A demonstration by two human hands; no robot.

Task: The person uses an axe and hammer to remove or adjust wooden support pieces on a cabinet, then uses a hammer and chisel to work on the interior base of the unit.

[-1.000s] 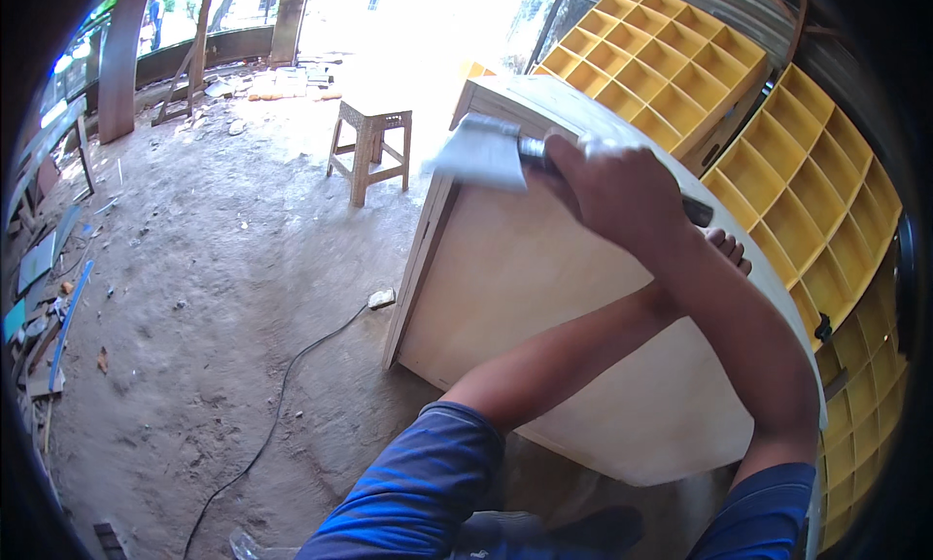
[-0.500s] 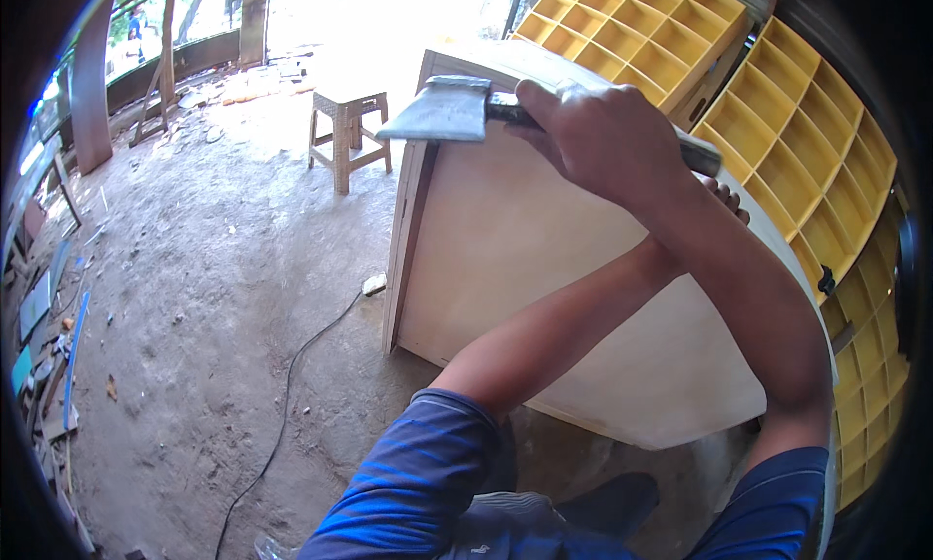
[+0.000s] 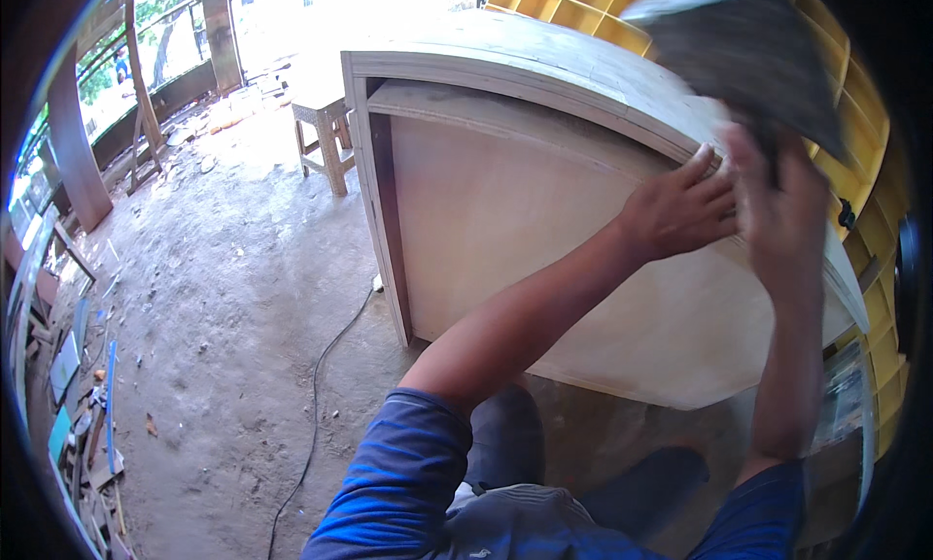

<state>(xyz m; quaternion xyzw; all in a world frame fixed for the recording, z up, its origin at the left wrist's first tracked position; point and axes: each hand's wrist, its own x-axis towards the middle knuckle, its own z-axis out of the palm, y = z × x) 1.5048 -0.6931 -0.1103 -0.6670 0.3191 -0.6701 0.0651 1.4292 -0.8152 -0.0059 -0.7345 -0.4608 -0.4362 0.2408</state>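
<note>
My right hand (image 3: 789,205) grips the handle of a hatchet (image 3: 743,60), whose broad dark head is raised at the upper right and smeared by motion. Just left of it, my left hand (image 3: 680,210) lies at the front edge of a large wooden cabinet (image 3: 564,220). Its fingers are stretched out and the thumb stands apart; the fingertips are partly behind my right hand, so anything small there is hidden. The cabinet has a pale flat panel in front, a striped board edge along its top and a light-coloured top surface.
Yellow compartment racks (image 3: 865,123) stand behind and to the right. A small stool (image 3: 326,137) is beyond the cabinet's left corner. A black cable (image 3: 316,395) runs over the dirt floor (image 3: 233,317). Scrap strips and offcuts (image 3: 92,434) are piled at the left.
The hatchet has swung from over the cabinet's left part up to the upper right with my right hand. My arms have uncrossed, and my left hand now shows in front of the edge.
</note>
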